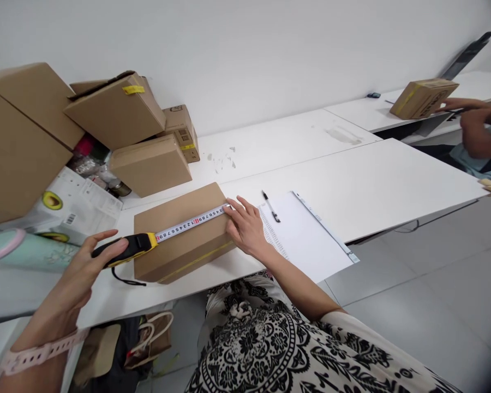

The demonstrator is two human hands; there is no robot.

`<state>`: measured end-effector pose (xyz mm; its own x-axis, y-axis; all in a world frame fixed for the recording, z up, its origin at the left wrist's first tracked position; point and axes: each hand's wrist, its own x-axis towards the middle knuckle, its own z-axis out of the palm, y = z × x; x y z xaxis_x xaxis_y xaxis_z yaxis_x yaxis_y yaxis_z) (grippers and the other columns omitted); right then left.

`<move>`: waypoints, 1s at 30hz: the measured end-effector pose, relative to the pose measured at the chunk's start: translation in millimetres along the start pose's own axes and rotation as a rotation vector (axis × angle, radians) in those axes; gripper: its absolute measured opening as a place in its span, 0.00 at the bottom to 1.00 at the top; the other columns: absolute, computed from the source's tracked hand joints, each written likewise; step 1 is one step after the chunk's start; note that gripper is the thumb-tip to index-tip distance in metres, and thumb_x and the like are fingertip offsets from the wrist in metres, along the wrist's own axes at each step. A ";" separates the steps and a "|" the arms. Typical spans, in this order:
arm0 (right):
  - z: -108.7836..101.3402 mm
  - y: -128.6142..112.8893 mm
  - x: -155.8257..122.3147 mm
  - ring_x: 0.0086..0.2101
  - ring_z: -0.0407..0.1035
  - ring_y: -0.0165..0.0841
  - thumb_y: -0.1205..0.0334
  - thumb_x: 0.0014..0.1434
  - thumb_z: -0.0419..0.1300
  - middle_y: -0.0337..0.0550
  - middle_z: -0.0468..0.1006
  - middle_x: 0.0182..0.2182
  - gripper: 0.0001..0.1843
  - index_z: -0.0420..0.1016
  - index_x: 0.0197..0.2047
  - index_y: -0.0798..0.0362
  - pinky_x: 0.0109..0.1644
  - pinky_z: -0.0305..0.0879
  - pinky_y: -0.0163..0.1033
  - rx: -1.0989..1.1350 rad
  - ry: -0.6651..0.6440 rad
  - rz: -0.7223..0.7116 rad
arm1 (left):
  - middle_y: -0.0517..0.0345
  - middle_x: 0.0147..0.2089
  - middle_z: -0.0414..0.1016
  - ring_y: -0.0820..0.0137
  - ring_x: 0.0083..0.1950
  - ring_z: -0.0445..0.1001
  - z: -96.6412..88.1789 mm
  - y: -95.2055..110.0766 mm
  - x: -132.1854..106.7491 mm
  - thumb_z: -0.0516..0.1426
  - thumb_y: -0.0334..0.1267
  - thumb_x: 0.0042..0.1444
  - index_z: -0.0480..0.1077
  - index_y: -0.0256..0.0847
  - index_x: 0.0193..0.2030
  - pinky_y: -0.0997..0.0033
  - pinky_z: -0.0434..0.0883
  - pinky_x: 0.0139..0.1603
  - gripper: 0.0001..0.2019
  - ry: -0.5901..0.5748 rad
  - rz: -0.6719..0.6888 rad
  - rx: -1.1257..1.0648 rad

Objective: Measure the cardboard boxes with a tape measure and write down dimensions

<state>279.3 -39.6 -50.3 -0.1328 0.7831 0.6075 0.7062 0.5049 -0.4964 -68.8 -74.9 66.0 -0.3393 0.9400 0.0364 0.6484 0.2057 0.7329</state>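
A closed cardboard box (180, 218) lies on the white table in front of me. My left hand (100, 254) is wrapped round the black and yellow case of a tape measure (135, 246) at the box's left end. The white blade stretches across the top of the box to its right edge. There my right hand (245, 226) pinches the blade's end with thumb and fingers. A black cord hangs from the case. Right of my right hand lie white paper sheets (311, 240) with printed lines, and a black and clear pen (271, 206) on them.
Several cardboard boxes (151, 164) stand at the back left, beside a white package with avocado pictures (76, 199). A mint green bottle (33, 251) lies at the left. Far right, another person's hands (470, 106) are at a taped box (423, 98). A paper bag (157, 341) sits below the table.
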 end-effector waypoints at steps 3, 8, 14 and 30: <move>1.0 -2.4 1.2 0.69 0.58 0.44 0.65 0.66 0.53 0.40 0.72 0.66 0.22 0.73 0.61 0.45 0.68 0.57 0.55 -0.047 -0.010 -0.016 | 0.55 0.39 0.79 0.59 0.40 0.77 -10.2 1.1 2.0 0.69 0.65 0.37 0.74 0.42 0.58 0.65 0.71 0.38 0.43 -0.001 -0.160 -0.091; 2.0 -2.4 -0.5 0.69 0.58 0.45 0.66 0.66 0.53 0.40 0.73 0.65 0.23 0.73 0.61 0.44 0.68 0.55 0.57 -0.067 0.016 -0.047 | 0.57 0.39 0.80 0.63 0.36 0.76 -30.7 -4.4 -7.4 0.72 0.57 0.35 0.73 0.39 0.56 0.68 0.71 0.35 0.41 0.035 -0.264 -0.225; 2.9 -0.3 -2.0 0.68 0.58 0.47 0.67 0.67 0.50 0.43 0.73 0.65 0.24 0.73 0.63 0.46 0.67 0.56 0.57 -0.032 0.005 -0.069 | 0.58 0.37 0.78 0.64 0.36 0.76 -38.3 -25.9 -22.6 0.71 0.57 0.39 0.73 0.35 0.47 0.66 0.72 0.39 0.33 0.026 -0.266 -0.314; 3.7 -1.2 -2.2 0.59 0.70 0.45 0.65 0.69 0.47 0.46 0.70 0.67 0.23 0.70 0.63 0.47 0.65 0.56 0.56 -0.012 -0.054 -0.053 | 0.57 0.34 0.78 0.68 0.32 0.75 -40.0 -26.2 -31.2 0.66 0.58 0.50 0.73 0.32 0.45 0.71 0.70 0.32 0.29 -0.081 -0.239 -0.326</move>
<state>276.2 -40.6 -53.3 -0.2074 0.7741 0.5981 0.7055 0.5419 -0.4568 -102.5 -120.5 72.8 -0.3909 0.8972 -0.2054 0.3037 0.3364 0.8914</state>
